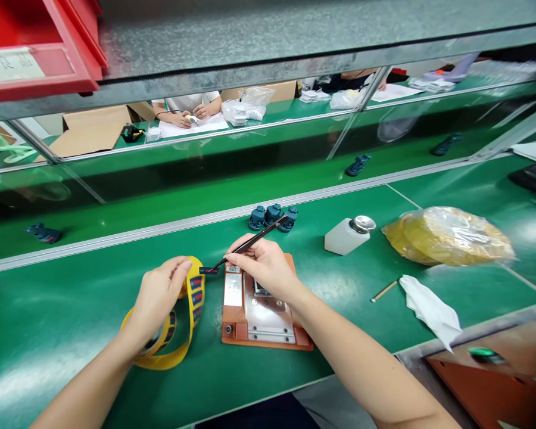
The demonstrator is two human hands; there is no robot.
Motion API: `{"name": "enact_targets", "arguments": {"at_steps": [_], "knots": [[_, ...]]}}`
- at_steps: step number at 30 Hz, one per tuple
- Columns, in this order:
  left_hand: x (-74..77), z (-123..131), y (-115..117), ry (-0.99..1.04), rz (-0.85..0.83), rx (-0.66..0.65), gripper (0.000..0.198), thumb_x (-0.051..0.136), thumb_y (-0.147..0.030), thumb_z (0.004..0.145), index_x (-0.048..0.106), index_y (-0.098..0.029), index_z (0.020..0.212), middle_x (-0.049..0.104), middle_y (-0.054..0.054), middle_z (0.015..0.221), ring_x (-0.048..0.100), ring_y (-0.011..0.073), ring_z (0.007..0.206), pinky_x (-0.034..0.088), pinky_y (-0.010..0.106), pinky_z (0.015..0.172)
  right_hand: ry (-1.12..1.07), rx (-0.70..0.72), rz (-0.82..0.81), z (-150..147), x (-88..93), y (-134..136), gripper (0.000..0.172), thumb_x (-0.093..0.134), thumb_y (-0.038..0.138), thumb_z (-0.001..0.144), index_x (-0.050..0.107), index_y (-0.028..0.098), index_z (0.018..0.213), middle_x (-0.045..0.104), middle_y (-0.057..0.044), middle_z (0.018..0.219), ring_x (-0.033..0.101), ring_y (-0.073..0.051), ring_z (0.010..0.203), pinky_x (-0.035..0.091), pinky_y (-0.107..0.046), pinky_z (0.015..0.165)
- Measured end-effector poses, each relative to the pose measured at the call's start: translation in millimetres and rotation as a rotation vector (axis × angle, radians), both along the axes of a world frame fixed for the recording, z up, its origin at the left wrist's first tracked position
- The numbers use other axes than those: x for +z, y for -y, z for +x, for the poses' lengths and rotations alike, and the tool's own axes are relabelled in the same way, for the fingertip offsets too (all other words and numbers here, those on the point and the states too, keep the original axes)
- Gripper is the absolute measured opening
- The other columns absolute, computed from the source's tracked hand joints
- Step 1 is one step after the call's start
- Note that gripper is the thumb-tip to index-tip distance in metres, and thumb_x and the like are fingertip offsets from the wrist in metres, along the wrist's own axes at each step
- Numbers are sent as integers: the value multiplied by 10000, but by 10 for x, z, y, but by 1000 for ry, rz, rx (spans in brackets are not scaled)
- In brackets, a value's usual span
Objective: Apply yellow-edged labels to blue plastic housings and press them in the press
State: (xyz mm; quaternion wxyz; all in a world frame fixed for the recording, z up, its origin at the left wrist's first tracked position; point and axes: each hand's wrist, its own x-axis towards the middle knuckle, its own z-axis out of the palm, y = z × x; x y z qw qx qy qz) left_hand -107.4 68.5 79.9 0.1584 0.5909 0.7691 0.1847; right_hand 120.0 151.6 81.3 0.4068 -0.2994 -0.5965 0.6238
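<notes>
**Tweezer tips on a label at the top of the strip**

From my remote seat I see the left hand (158,295) closed around a loop of yellow backing strip (196,301), thumb and fingers pinching it near its top, where it curls upright off the worktop (71,322). The strip carries a row of small dark labels. The right hand (265,268) is closed on black tweezers (252,241), held like a pen. Their long axis runs from upper right down to lower left. The tips meet one dark label (208,270) at the top edge of the strip, just left of the right hand and just right of the left thumb.

Under the right hand lies an orange-brown fixture (239,330) with a clear plate on it, touching the worktop just beside the strip. The label sits near the fixture's upper left corner, so the right hand is the nearer one to both.

Farther back are three blue parts (272,215), and a white dispenser bottle (342,238) stands to the right.
</notes>
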Motion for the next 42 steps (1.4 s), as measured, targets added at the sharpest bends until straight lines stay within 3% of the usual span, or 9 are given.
{"name": "enact_targets", "arguments": {"at_steps": [2, 5, 11, 14, 16, 20, 24, 29, 42], "knots": [[-20, -44, -172, -260, -83, -47, 589, 307, -551, 1008, 667, -148, 1242, 776, 138, 1083, 729, 318, 1001, 532, 384, 884, 40, -42, 35, 128, 0, -35, 211, 764, 380, 825, 678, 189, 843, 715, -29, 782, 721, -199, 772, 579, -321, 726], [-122, -63, -454, -371, -170, -88, 642, 367, -559, 979, 651, -36, 1221, 758, 238, 926, 720, 433, 930, 524, 486, 837, 72, -78, 36, 370, -23, -110, 273, 773, 433, 813, 657, 189, 847, 709, -30, 801, 726, -204, 782, 586, -331, 740], [-170, -18, -706, -434, -311, -176, 742, 354, -670, 952, 509, -147, 1454, 754, 227, 1040, 707, 452, 985, 529, 510, 794, 87, -5, -98, 751, -123, -200, 393, 791, 529, 795, 592, 200, 872, 723, -23, 793, 738, -195, 757, 602, -338, 730], [-13, 34, -523, -558, -216, -137, 751, 329, -684, 966, 480, -158, 1481, 760, 207, 982, 721, 432, 870, 528, 471, 689, 86, 34, -147, 843, -198, -201, 378, 771, 522, 827, 581, 201, 882, 745, -37, 819, 741, -195, 788, 603, -349, 761], [60, 127, -293, -610, 17, -126, 649, 376, -623, 990, 550, -160, 1410, 762, 177, 979, 720, 388, 822, 519, 440, 669, 72, 37, -156, 881, -255, -200, 373, 770, 517, 831, 579, 201, 882, 748, -40, 829, 739, -194, 795, 601, -354, 770], [-65, 495, 226, -289, 432, -552, 317, 567, -361, 996, 625, -196, 1260, 754, 94, 1118, 688, 260, 989, 510, 386, 874, 43, 33, -182, 921, -349, -195, 381, 780, 512, 823, 563, 207, 890, 740, -30, 818, 737, -192, 776, 609, -363, 757], [-390, 917, 527, -130, 423, -853, 454, 618, -360, 974, 566, -160, 1377, 672, 127, 1351, 575, 291, 1251, 409, 446, 1067, 41, 16, -174, 926, -378, -179, 369, 766, 509, 838, 562, 209, 904, 737, -28, 829, 735, -188, 787, 616, -369, 781], [-589, 1083, 574, -143, 432, -829, 524, 678, -363, 933, 567, -148, 1397, 637, 134, 1408, 532, 321, 1291, 359, 488, 1100, 71, 17, -146, 922, -375, -168, 379, 761, 525, 836, 562, 209, 901, 735, -33, 827, 734, -200, 788, 609, -370, 772], [-581, 1072, 586, -143, 429, -801, 454, 658, -293, 952, 586, -177, 1385, 645, 112, 1404, 544, 313, 1275, 361, 476, 1083, 77, 22, -129, 929, -399, -155, 358, 754, 513, 845, 569, 211, 897, 747, -33, 827, 733, -198, 775, 602, -357, 760]]}}
